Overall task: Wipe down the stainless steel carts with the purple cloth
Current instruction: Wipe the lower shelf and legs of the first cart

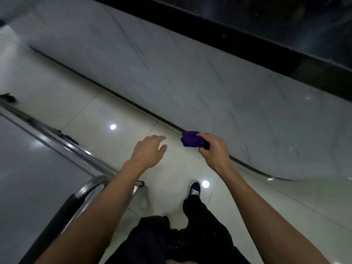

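Overhead, a broad pale grey marble-patterned wall panel (190,73) is seen running diagonally across the view, edged above by a black glossy band (247,31). Below that panel a glossy white tiled floor (118,111) is spread, on which round ceiling lights are reflected. Left of the marble panel and well apart from it, a stainless steel cart (28,168) is seen with its flat grey top, its shiny rail and a curved steel handle bearing a black grip (62,212).

Nearer the camera than the panel, black trousers (200,235) and one dark blue shoe with white laces (194,189) are shown on the tiles. The left hand (148,151) is held in the air between the cart and the marble panel, fingers spread and relaxed, with nothing grasped. The right hand (213,149) is seen in front of the panel's lower edge, its fingers curled round a bunched purple cloth (190,141). The cloth is held apart from the cart.
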